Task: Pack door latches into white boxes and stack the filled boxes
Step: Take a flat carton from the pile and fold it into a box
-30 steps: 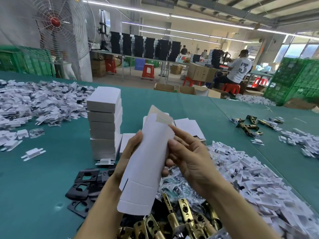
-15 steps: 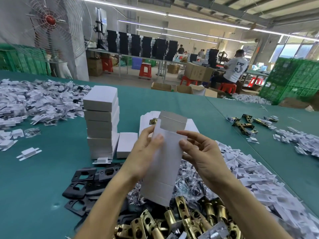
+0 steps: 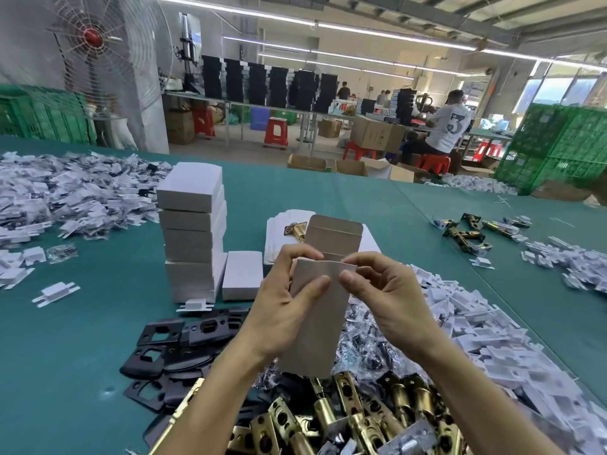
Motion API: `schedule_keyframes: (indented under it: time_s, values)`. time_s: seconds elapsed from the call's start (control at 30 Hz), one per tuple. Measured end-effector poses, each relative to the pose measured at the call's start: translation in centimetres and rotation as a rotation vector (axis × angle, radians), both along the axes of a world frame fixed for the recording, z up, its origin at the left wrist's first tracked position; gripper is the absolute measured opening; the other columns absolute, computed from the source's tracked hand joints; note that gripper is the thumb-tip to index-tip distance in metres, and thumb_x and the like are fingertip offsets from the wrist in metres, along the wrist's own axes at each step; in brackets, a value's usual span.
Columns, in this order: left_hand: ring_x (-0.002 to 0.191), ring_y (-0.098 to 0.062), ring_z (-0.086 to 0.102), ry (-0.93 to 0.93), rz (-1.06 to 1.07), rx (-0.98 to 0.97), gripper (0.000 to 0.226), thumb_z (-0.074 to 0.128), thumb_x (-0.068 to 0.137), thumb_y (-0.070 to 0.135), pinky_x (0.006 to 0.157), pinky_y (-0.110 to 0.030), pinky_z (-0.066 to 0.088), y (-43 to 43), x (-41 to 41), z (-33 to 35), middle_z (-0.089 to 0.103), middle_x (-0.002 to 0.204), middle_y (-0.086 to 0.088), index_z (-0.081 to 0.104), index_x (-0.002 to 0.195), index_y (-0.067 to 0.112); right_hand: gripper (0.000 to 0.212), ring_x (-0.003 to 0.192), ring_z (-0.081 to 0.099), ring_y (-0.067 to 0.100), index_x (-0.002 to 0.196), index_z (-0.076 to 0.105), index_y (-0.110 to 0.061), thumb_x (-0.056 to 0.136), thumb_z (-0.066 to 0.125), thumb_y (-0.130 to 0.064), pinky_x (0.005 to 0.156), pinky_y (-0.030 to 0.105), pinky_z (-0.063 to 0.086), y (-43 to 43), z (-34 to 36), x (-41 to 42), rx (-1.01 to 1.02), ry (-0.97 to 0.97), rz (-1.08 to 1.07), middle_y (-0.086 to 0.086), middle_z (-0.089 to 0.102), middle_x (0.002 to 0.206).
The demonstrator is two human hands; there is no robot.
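Both hands hold one white box (image 3: 314, 326) upright above the near edge of the tabletop (image 3: 65, 356), over a heap of brass latches (image 3: 361, 418). The left hand (image 3: 282, 313) has its grip closed round the box's left side, thumb pressed on the front face and fingers curled behind the upper edge. The right hand (image 3: 391, 300) pinches the top right corner between thumb and forefinger. The box's top flap (image 3: 333, 236) stands open and upright behind the fingers. Left of the hands rises a stack (image 3: 193, 234) of closed white boxes, with a single closed box (image 3: 242, 274) lying just beside its base. Behind the flap lies a pile of flat blanks (image 3: 279, 224), and one latch (image 3: 295, 230) rests on it. Black plates (image 3: 164, 343) lie in front of the stack, near the left forearm. Clear bags of small parts (image 3: 368, 343) sit under the held box. White plastic pieces are heaped on the right (image 3: 492, 339) and far left (image 3: 65, 192).
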State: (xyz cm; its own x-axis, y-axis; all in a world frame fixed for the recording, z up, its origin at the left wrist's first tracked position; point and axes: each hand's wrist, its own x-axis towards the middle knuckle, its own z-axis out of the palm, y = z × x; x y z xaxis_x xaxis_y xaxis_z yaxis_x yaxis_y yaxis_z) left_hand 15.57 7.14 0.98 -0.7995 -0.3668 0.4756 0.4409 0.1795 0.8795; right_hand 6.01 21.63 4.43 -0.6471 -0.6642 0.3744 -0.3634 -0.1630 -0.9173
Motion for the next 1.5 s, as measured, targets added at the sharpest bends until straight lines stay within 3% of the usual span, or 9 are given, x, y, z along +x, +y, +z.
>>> schedule_keyframes:
  time_s: [0.17, 0.33, 0.5, 0.6, 0.77, 0.9, 1.17, 1.33, 1.5]
  values:
    - [0.076, -0.015, 0.067, -0.056, 0.034, -0.038, 0.014, 0.063, 0.088, 0.048, 0.060, -0.033, 0.056, -0.5, 0.0, -0.1, 0.067, 0.086, 0.003, 0.052, 0.095, 0.041, 0.024, 0.087, 0.071, 0.017, 0.104, 0.069, -0.015, 0.080, 0.070, -0.020, 0.075, 0.027, 0.057, 0.3, 0.2, 0.0, 0.007, -0.006, 0.074, 0.009, 0.075, 0.094]
    - [0.071, -0.009, 0.060, -0.118, 0.052, -0.067, 0.021, 0.061, 0.087, 0.056, 0.059, -0.034, 0.050, -0.7, 0.0, -0.3, 0.064, 0.078, 0.009, 0.051, 0.087, 0.038, 0.062, 0.093, 0.068, 0.021, 0.132, 0.052, -0.036, 0.079, 0.074, -0.014, 0.084, 0.035, 0.058, 0.0, 0.8, -0.1, -0.077, -0.030, 0.087, 0.004, 0.070, 0.110]
    - [0.103, -0.007, 0.066, -0.073, 0.074, -0.143, 0.024, 0.054, 0.091, 0.058, 0.086, -0.030, 0.055, -0.6, -0.1, -0.3, 0.069, 0.108, 0.013, 0.058, 0.109, 0.042, 0.025, 0.086, 0.069, 0.021, 0.099, 0.071, -0.018, 0.083, 0.070, 0.001, 0.077, 0.035, 0.060, -0.4, 0.9, 0.1, -0.045, -0.034, 0.047, 0.008, 0.074, 0.096]
    - [0.108, -0.006, 0.059, -0.006, 0.258, -0.262, 0.015, 0.059, 0.096, 0.049, 0.083, -0.026, 0.052, -0.3, -0.3, -0.4, 0.058, 0.114, 0.013, 0.054, 0.110, 0.053, 0.029, 0.083, 0.068, 0.018, 0.091, 0.072, -0.020, 0.085, 0.067, 0.008, 0.076, 0.034, 0.059, -0.5, 0.6, 0.2, -0.047, -0.019, -0.010, 0.006, 0.074, 0.091]
    - [0.103, -0.007, 0.060, 0.008, 0.532, -0.354, 0.037, 0.071, 0.089, 0.044, 0.079, -0.029, 0.053, 1.1, -0.1, 0.3, 0.057, 0.119, 0.010, 0.049, 0.118, 0.039, 0.019, 0.074, 0.069, 0.015, 0.091, 0.071, -0.015, 0.087, 0.067, 0.004, 0.074, 0.040, 0.058, -1.3, -0.1, 0.7, -0.116, -0.060, -0.152, 0.003, 0.075, 0.085]
    - [0.100, -0.027, 0.064, -0.352, 0.538, -0.577, 0.086, 0.060, 0.068, 0.074, 0.071, -0.039, 0.048, 2.7, 0.0, 0.3, 0.043, 0.133, 0.007, 0.018, 0.139, 0.049, 0.016, 0.083, 0.071, 0.026, 0.095, 0.071, -0.015, 0.088, 0.070, -0.001, 0.081, 0.044, 0.057, -1.8, -0.4, 1.2, -0.144, -0.013, -0.244, 0.009, 0.074, 0.091]
    - [0.087, -0.021, 0.063, -0.259, 0.439, -0.537, 0.078, 0.079, 0.070, 0.042, 0.065, -0.042, 0.055, 1.8, -0.1, -0.1, 0.049, 0.115, 0.010, 0.022, 0.122, 0.041, 0.015, 0.071, 0.066, 0.011, 0.081, 0.067, -0.030, 0.081, 0.069, -0.045, 0.069, 0.046, 0.058, -1.1, 1.6, 2.1, 0.031, 0.026, -0.115, -0.008, 0.070, 0.085]
    - [0.083, -0.008, 0.057, -0.136, 0.421, -0.499, 0.070, 0.074, 0.067, 0.040, 0.057, -0.023, 0.049, 1.5, 0.0, 0.0, 0.048, 0.107, 0.012, 0.023, 0.114, 0.045, 0.017, 0.083, 0.072, 0.009, 0.093, 0.072, -0.026, 0.080, 0.074, -0.037, 0.070, 0.022, 0.054, -0.5, 2.5, 1.7, 0.089, 0.056, -0.062, -0.007, 0.075, 0.094]
    - [0.079, -0.016, 0.066, -0.058, 0.410, -0.449, 0.086, 0.081, 0.070, 0.027, 0.055, -0.035, 0.058, 1.6, -0.2, -0.3, 0.052, 0.113, 0.004, 0.017, 0.126, 0.048, 0.018, 0.084, 0.072, 0.013, 0.088, 0.075, -0.027, 0.086, 0.075, -0.009, 0.068, 0.020, 0.053, -0.1, 2.5, 1.5, 0.005, -0.001, -0.074, 0.001, 0.076, 0.092]
